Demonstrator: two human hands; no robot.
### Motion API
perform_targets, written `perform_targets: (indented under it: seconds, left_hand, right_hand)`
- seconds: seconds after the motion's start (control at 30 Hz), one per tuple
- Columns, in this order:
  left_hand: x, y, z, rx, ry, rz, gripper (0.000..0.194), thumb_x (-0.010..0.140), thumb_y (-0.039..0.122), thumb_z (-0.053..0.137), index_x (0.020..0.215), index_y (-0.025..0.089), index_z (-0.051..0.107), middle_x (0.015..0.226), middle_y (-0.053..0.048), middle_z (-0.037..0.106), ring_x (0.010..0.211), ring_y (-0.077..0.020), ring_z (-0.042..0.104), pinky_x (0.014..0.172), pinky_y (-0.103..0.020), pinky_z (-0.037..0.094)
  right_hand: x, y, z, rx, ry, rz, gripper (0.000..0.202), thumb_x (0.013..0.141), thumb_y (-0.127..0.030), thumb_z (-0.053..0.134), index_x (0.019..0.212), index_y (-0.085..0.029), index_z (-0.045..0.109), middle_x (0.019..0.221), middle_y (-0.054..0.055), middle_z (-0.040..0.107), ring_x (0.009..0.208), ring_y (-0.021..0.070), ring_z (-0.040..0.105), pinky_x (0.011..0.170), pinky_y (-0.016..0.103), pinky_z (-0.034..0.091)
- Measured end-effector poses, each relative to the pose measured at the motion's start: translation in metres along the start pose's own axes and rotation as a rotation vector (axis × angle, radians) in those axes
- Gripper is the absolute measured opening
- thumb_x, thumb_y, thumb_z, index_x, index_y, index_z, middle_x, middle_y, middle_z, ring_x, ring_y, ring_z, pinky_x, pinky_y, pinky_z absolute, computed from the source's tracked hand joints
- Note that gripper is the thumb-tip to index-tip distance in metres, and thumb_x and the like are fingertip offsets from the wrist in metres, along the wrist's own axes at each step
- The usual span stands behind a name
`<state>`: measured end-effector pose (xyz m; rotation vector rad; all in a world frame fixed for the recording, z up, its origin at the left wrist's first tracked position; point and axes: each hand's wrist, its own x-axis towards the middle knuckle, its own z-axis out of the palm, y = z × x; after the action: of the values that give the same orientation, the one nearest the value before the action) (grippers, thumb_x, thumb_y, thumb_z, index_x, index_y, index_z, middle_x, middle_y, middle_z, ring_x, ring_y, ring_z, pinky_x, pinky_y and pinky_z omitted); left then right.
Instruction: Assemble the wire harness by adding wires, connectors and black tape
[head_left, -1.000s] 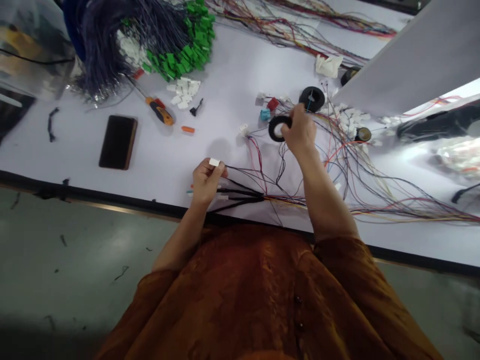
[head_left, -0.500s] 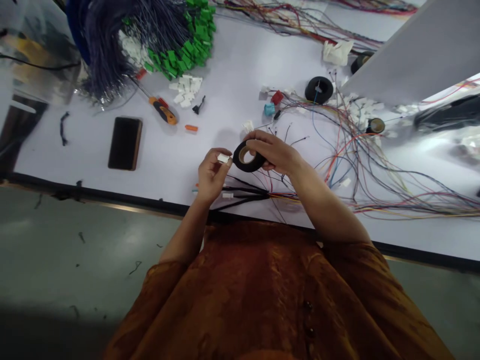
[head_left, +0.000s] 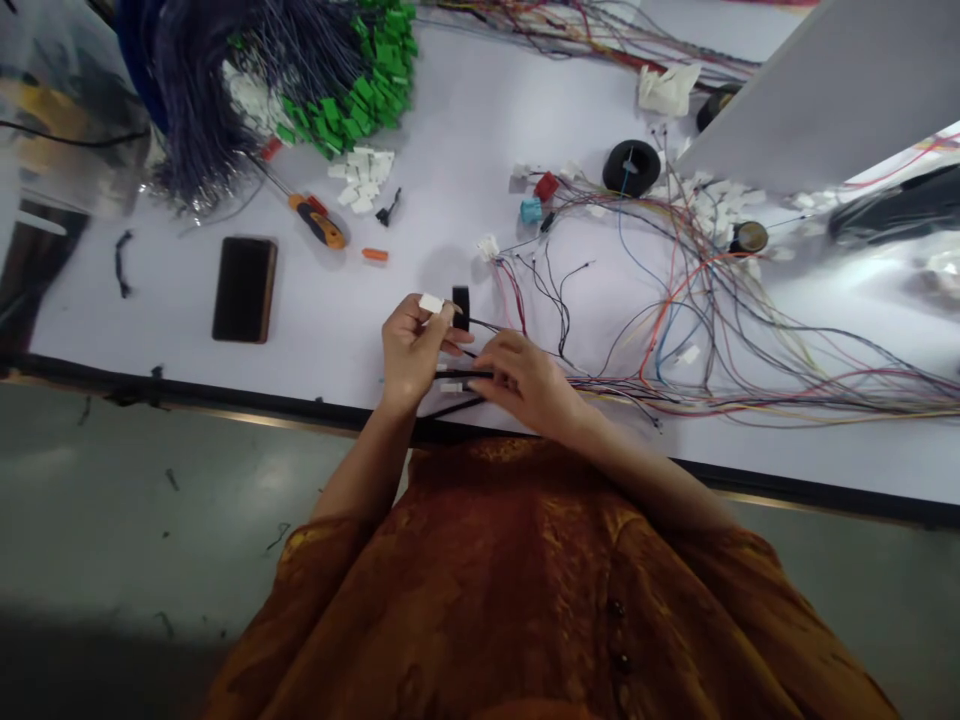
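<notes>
My left hand (head_left: 409,352) pinches a white connector (head_left: 430,303) between thumb and fingers, near the table's front edge. Right beside its fingertips the black tape roll (head_left: 461,308) stands on edge. Thin dark wires run rightward from the connector. My right hand (head_left: 525,388) is closed around black-wrapped wires (head_left: 469,374) just to the right of my left hand. A small white connector (head_left: 451,388) lies below these wires. Behind my hands, another white connector (head_left: 487,247) with red and black wires rests on the table.
A phone (head_left: 244,289), a screwdriver (head_left: 318,221) and an orange piece (head_left: 375,255) lie to the left. Green connectors (head_left: 367,100) on dark cables are at the back left. Another tape roll (head_left: 632,168), loose coloured wires (head_left: 705,290) and a pale panel (head_left: 832,95) are on the right.
My right hand has let go of the tape roll and moved down onto the black-wrapped wires. The roll has turned edge-on beside my left hand, which still holds the white connector.
</notes>
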<state>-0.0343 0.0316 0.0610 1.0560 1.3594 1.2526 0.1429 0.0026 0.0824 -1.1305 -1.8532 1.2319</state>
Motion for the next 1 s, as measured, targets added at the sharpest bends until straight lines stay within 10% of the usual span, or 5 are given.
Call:
perform_targets:
  seconds: [0.23,0.37,0.5,0.77,1.0]
  left_hand:
    - [-0.015,0.009,0.006,0.283,-0.165,0.31,0.015,0.09,0.034,0.068,0.09,0.02,0.069,0.095,-0.004,0.072,0.084,-0.0151,0.066,0.077,-0.026,0.053]
    - [-0.007,0.001,0.011,0.154,0.026,0.131,0.023,0.091,0.041,0.066,0.09,0.019,0.061,0.073,0.0,0.067,0.052,-0.0085,0.057,0.051,-0.021,0.043]
    - [0.0,0.002,0.015,0.049,0.008,0.051,0.03,0.09,0.047,0.067,0.086,0.02,0.053,0.068,0.003,0.063,0.044,-0.0062,0.052,0.046,-0.021,0.04]
    - [-0.013,0.02,0.015,0.125,-0.223,0.173,0.027,0.088,0.044,0.07,0.087,0.02,0.059,0.088,-0.004,0.072,0.087,-0.0157,0.07,0.081,-0.028,0.056]
    - [0.002,-0.017,0.01,-0.168,-0.179,-0.014,0.032,0.08,0.043,0.078,0.099,0.023,0.062,0.102,-0.005,0.073,0.092,-0.0162,0.072,0.076,-0.028,0.06]
  right_hand:
    - [0.051,0.022,-0.008,0.539,0.231,0.525,0.03,0.092,-0.039,0.053,0.119,-0.024,0.048,0.072,-0.004,0.051,0.045,0.0074,0.036,0.038,0.02,0.03]
    - [0.007,0.028,0.007,0.168,0.34,0.323,0.043,0.094,-0.033,0.048,0.137,-0.027,0.046,0.097,0.007,0.062,0.065,0.0145,0.056,0.055,0.027,0.05]
    - [-0.038,0.026,0.019,-0.164,0.108,0.094,0.045,0.091,-0.035,0.057,0.135,-0.025,0.055,0.12,0.014,0.058,0.098,0.0236,0.063,0.08,0.037,0.057]
    - [0.03,0.032,-0.009,0.629,0.384,0.469,0.04,0.088,-0.045,0.059,0.12,-0.025,0.048,0.086,-0.001,0.055,0.051,0.0067,0.043,0.039,0.019,0.035]
    - [0.0,0.054,-0.012,0.624,0.501,0.37,0.047,0.088,-0.044,0.059,0.131,-0.033,0.045,0.09,-0.002,0.056,0.048,0.0055,0.042,0.039,0.02,0.033]
